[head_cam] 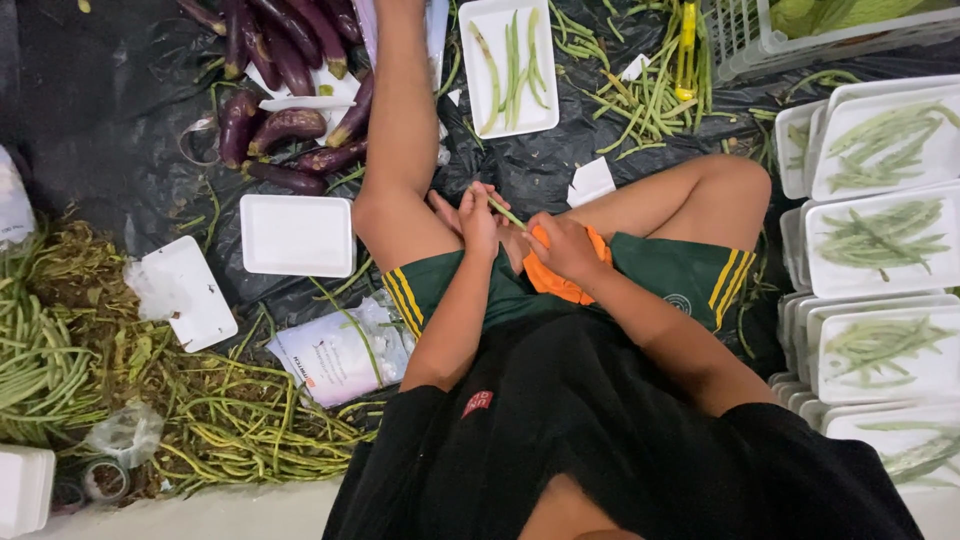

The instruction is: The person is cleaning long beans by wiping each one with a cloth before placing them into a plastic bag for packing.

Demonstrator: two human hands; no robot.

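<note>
Left hand [478, 215] pinches a green bean [505, 211] over my lap; right hand [562, 245] closed on an orange tool [556, 284], touching the bean. Risk: bean slips, tool edge nicks left fingertips.

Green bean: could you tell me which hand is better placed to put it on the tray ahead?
Probably left: the left hand pinches the green bean; the right hand grips an orange object.
</note>
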